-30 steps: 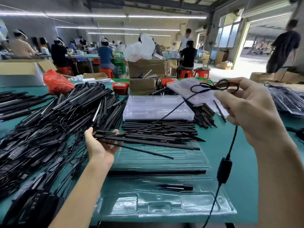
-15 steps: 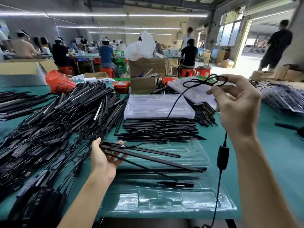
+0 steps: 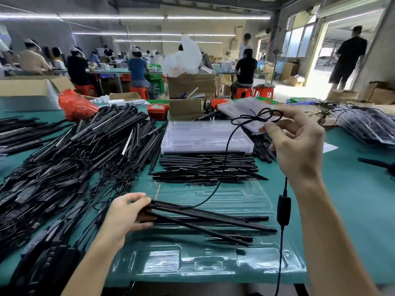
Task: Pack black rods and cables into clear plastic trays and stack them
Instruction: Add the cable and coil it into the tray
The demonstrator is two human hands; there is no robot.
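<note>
A clear plastic tray lies open on the green table in front of me, with one black rod lying in a slot. My left hand grips the ends of a few long black rods that slant across the tray. My right hand is raised above the table and pinches a tied loop of thin black cable. The cable runs down to the rods. A black inline module hangs from it below my wrist.
A big heap of black rods and cables fills the table's left. A neat pile of short rods and a stack of clear trays lie behind the open tray. Filled trays sit at right; boxes and workers behind.
My left hand has brought the rods down and nearer, over the open tray. My right hand with the cable loop has moved left and lower.
</note>
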